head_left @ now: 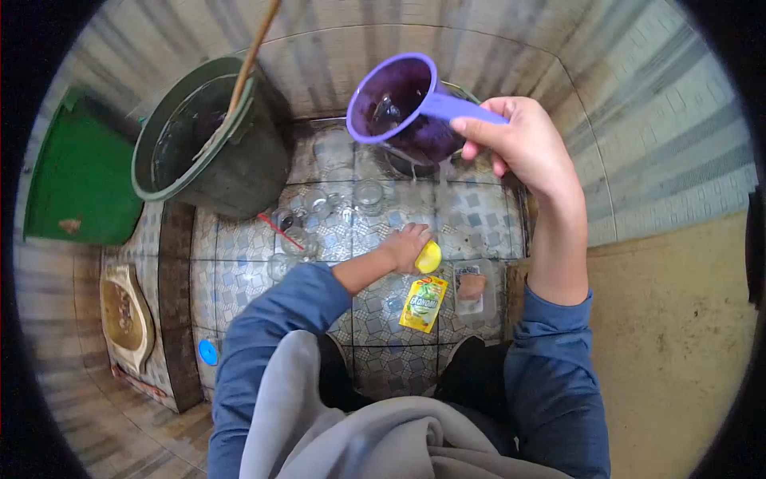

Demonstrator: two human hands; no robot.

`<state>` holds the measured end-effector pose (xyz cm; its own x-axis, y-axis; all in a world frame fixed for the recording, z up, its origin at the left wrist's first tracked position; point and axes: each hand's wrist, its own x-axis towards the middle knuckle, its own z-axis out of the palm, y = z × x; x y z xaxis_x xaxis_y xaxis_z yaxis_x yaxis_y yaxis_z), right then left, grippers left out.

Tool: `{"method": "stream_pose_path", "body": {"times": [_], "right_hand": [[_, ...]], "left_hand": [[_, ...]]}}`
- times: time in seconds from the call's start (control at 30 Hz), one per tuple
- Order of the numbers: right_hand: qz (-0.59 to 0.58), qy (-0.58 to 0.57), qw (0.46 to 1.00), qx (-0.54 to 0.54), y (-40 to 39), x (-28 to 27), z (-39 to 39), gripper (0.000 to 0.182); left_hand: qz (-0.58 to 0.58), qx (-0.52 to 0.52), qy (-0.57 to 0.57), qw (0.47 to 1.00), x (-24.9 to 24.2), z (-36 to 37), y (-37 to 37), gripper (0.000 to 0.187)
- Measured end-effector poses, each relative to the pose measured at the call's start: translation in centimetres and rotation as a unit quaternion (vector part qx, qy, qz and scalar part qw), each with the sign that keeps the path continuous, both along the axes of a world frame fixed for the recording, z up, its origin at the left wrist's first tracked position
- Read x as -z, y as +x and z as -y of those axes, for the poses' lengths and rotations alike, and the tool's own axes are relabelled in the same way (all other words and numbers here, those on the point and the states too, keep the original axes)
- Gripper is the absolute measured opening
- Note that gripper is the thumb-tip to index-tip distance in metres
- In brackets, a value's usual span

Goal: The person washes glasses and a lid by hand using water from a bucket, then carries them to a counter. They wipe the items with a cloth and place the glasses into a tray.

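Observation:
My right hand (pixel 511 144) grips the handle of a purple water dipper (pixel 455 107), raised over the tiled floor. Dark inside, the dipper holds some water, and thin streaks of water show below it. Low over the floor, my left hand (pixel 407 246) is closed on a small yellow round thing (pixel 428 257), whose kind I cannot tell. Just below that hand lies a yellow dish soap pouch (pixel 423 303). Beside the pouch is a clear plastic tray (pixel 472 290) with a brownish-pink piece in it. Several clear glasses (pixel 369 194) stand left of my left hand.
A large dark green bucket (pixel 227 164) with water and a wooden stick (pixel 254 60) stands at the upper left. Past it is a green bin (pixel 84 176). A squat toilet (pixel 126 319) sits on a raised step at left. Near the glasses lies a red straw-like stick (pixel 281 231).

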<state>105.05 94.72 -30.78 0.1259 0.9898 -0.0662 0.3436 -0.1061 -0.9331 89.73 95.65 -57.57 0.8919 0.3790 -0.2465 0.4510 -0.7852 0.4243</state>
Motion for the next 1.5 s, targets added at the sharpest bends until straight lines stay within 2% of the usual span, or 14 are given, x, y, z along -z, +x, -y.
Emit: {"method": "stream_pose_path", "body": {"times": [0.17, 0.33, 0.37, 0.57, 0.63, 0.67, 0.77, 0.9, 0.97, 1.1, 1.2, 1.3, 1.4, 1.5], "right_hand": [[0.078, -0.076, 0.994, 0.012, 4.2, 2.2, 2.8, 0.019], [0.244, -0.125, 0.961, -0.035, 5.8, 3.5, 4.0, 0.019], [0.296, -0.116, 0.946, -0.059, 6.0, 3.7, 4.1, 0.019], [0.345, -0.126, 0.929, -0.032, 6.1, 4.0, 4.6, 0.018], [0.337, -0.147, 0.930, -0.029, 6.1, 3.6, 4.7, 0.017], [0.338, -0.148, 0.929, -0.028, 6.2, 3.5, 4.7, 0.017], [0.329, -0.152, 0.931, -0.041, 6.3, 3.3, 4.6, 0.014], [0.356, -0.136, 0.924, -0.036, 5.9, 3.3, 4.3, 0.014], [0.375, -0.127, 0.917, -0.036, 5.6, 3.4, 4.2, 0.015], [0.392, -0.123, 0.912, -0.016, 5.3, 3.6, 4.1, 0.015], [0.392, -0.118, 0.912, -0.010, 5.4, 3.4, 4.1, 0.015], [0.398, -0.111, 0.911, -0.006, 5.2, 3.2, 4.2, 0.016], [0.396, -0.105, 0.912, 0.002, 5.1, 3.3, 4.2, 0.016], [0.388, -0.100, 0.916, 0.010, 5.1, 3.2, 4.1, 0.016]], "left_hand": [[-0.119, 0.081, 0.000, 0.990, 6.3, 0.7, 2.6, 0.096], [-0.007, 0.054, -0.213, 0.976, 3.5, -2.8, 5.4, 0.041], [-0.051, -0.067, -0.298, 0.951, 2.4, -3.9, 5.3, 0.039], [0.218, -0.194, -0.283, 0.914, 9.7, -5.7, 6.6, 0.025], [0.247, -0.367, -0.309, 0.842, 8.1, -4.2, 7.6, 0.016], [0.274, -0.488, -0.477, 0.677, 5.1, -3.4, 8.0, 0.014], [0.300, -0.455, -0.483, 0.685, 9.3, -5.3, 8.1, 0.016], [0.341, -0.433, -0.481, 0.682, 5.8, -4.8, 8.0, 0.018], [0.204, -0.251, -0.059, 0.945, 3.7, -5.1, 7.2, 0.021], [0.183, -0.161, 0.055, 0.968, 5.0, -5.0, 7.3, 0.021], [0.314, -0.300, -0.008, 0.901, 5.8, -4.5, 7.7, 0.015], [0.118, -0.131, 0.069, 0.982, 7.0, -5.5, 7.3, 0.020], [0.211, -0.167, 0.063, 0.961, 3.6, -4.8, 7.3, 0.022], [0.161, -0.369, -0.039, 0.915, 2.7, -4.9, 7.9, 0.020]]}}
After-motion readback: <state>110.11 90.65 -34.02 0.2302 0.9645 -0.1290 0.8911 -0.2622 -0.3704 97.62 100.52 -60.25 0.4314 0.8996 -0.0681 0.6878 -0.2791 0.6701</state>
